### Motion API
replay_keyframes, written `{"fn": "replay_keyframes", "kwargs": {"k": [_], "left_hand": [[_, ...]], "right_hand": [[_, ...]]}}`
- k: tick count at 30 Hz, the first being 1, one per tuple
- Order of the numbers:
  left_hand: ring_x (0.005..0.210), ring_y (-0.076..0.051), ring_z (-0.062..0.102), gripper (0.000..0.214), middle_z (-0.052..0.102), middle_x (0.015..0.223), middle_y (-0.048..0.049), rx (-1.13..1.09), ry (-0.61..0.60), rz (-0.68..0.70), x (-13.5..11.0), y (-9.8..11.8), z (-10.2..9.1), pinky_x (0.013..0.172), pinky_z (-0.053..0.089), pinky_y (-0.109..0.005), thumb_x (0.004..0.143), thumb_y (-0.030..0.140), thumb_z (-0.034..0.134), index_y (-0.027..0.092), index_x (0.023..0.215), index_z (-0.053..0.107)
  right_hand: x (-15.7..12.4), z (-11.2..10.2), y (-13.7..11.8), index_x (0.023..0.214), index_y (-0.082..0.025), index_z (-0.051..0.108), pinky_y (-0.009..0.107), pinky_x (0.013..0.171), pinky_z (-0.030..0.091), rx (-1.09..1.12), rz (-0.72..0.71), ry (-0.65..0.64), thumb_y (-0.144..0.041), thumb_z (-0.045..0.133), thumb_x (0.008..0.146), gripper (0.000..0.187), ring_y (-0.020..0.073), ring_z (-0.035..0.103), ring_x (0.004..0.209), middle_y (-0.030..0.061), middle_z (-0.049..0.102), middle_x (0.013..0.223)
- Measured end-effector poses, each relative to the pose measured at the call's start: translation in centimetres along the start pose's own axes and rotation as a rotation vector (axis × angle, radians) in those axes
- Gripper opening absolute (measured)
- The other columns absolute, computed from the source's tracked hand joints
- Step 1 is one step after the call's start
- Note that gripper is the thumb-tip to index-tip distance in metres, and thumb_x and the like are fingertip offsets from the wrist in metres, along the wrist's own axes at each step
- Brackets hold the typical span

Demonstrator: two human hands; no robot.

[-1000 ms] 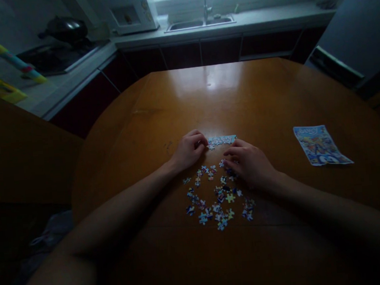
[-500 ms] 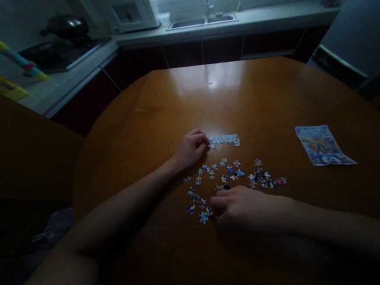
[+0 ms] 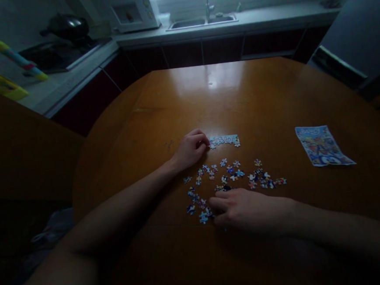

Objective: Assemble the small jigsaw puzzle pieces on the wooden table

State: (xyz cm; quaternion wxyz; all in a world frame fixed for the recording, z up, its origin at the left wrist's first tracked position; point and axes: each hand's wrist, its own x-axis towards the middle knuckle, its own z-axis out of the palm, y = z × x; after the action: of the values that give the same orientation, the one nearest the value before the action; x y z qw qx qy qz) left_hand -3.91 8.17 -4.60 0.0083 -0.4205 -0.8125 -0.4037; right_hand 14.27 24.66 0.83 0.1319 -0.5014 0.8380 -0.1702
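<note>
On a round wooden table (image 3: pixel 239 94) lies a short joined strip of puzzle pieces (image 3: pixel 224 140). My left hand (image 3: pixel 190 149) rests curled beside the strip's left end, fingertips touching it. Several loose puzzle pieces (image 3: pixel 235 174) are scattered nearer to me. My right hand (image 3: pixel 241 208) lies palm down over the lower part of that scatter, fingers bent and pressed on pieces near the left of the pile. Whether it has hold of a piece is hidden under the hand.
A printed picture sheet (image 3: pixel 322 145) lies at the right of the table. Behind are a kitchen counter with a sink (image 3: pixel 202 22), a microwave (image 3: pixel 133 11) and a stove with a dark pot (image 3: pixel 67 27). A colourful stick-like object (image 3: pixel 14 57) stands at the far left.
My right hand moved from beside the joined strip down toward me onto the lower loose pieces, uncovering pieces at the right. In the last half second it barely shifted. My left hand stayed put.
</note>
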Motion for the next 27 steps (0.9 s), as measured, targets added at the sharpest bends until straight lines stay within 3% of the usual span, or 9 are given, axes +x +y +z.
{"fn": "replay_keyframes", "kwargs": {"k": [6,9,11,13,16,18,21,24,27], "left_hand": [[0.081,-0.015,0.061,0.019,0.064,0.087,-0.0042,-0.004,0.001,0.017,0.0,-0.1,0.0,0.075,0.049,-0.028,0.081,0.005,0.056,0.016,0.076,0.07],[0.081,-0.014,0.061,0.02,0.064,0.086,-0.0037,-0.003,0.001,0.018,0.0,-0.1,0.0,0.075,0.048,-0.028,0.08,0.004,0.055,0.016,0.076,0.07],[0.08,-0.014,0.061,0.019,0.064,0.086,-0.0037,-0.001,0.005,0.017,0.0,-0.1,0.1,0.075,0.048,-0.028,0.081,0.004,0.056,0.016,0.076,0.07],[0.08,-0.014,0.06,0.018,0.064,0.086,-0.0038,0.0,0.013,0.016,-0.1,0.0,0.1,0.074,0.048,-0.027,0.081,0.005,0.056,0.016,0.076,0.07],[0.079,-0.014,0.059,0.017,0.064,0.086,-0.0037,0.002,0.011,0.008,-0.1,0.1,0.1,0.073,0.048,-0.027,0.082,0.006,0.056,0.016,0.076,0.07],[0.079,-0.014,0.059,0.018,0.064,0.087,-0.0038,0.01,0.01,0.004,0.0,0.2,0.0,0.073,0.047,-0.027,0.082,0.006,0.056,0.016,0.077,0.07],[0.079,-0.013,0.058,0.019,0.064,0.087,-0.0041,0.022,0.015,0.004,-0.1,0.3,0.0,0.072,0.047,-0.026,0.082,0.004,0.056,0.015,0.081,0.072],[0.081,-0.014,0.06,0.025,0.065,0.091,-0.0047,0.009,-0.003,0.023,-0.1,0.1,0.1,0.072,0.048,-0.026,0.082,0.002,0.056,0.016,0.089,0.075],[0.085,-0.015,0.061,0.023,0.066,0.094,-0.0052,0.0,-0.022,0.047,-0.2,-0.2,0.1,0.075,0.05,-0.028,0.086,0.006,0.058,0.018,0.091,0.077]], "right_hand": [[-0.1,0.3,-0.2,0.102,-0.013,0.066,0.034,0.081,0.049,0.002,0.0,0.036,-0.011,0.055,0.097,0.012,0.0209,0.057,0.092,0.0102,0.067,0.105],[-0.3,-0.1,0.0,0.101,-0.012,0.067,0.032,0.078,0.051,0.145,0.002,0.078,-0.009,0.054,0.097,0.014,0.019,0.059,0.087,0.0089,0.068,0.097],[-0.4,-0.6,0.5,0.106,-0.014,0.068,0.03,0.074,0.051,0.315,0.052,0.209,-0.009,0.053,0.097,0.018,0.0164,0.061,0.084,0.0081,0.068,0.097],[-0.5,-1.2,1.3,0.108,-0.017,0.071,0.029,0.071,0.051,0.458,0.134,0.449,-0.011,0.054,0.097,0.021,0.0145,0.062,0.081,0.0068,0.068,0.097],[-0.7,-1.9,3.2,0.094,-0.018,0.074,0.03,0.068,0.052,0.586,0.338,0.805,-0.017,0.062,0.092,0.012,0.0148,0.064,0.076,0.0044,0.069,0.085],[-0.9,-2.1,4.5,0.087,-0.017,0.073,0.031,0.066,0.054,0.718,0.493,0.947,-0.021,0.069,0.087,0.005,0.0154,0.066,0.071,0.0038,0.071,0.078],[-1.4,-2.1,6.3,0.088,-0.016,0.073,0.031,0.059,0.055,0.844,0.628,1.088,-0.026,0.075,0.081,0.012,0.016,0.068,0.062,0.004,0.072,0.071],[-1.9,-2.2,7.2,0.091,-0.015,0.077,0.029,0.051,0.053,0.789,0.713,1.144,-0.027,0.075,0.081,0.015,0.0147,0.064,0.055,0.0035,0.071,0.064],[-2.0,-2.7,7.2,0.089,-0.016,0.078,0.032,0.058,0.058,0.799,0.746,1.175,-0.029,0.078,0.079,0.017,0.0171,0.069,0.06,0.0055,0.074,0.068]]}}
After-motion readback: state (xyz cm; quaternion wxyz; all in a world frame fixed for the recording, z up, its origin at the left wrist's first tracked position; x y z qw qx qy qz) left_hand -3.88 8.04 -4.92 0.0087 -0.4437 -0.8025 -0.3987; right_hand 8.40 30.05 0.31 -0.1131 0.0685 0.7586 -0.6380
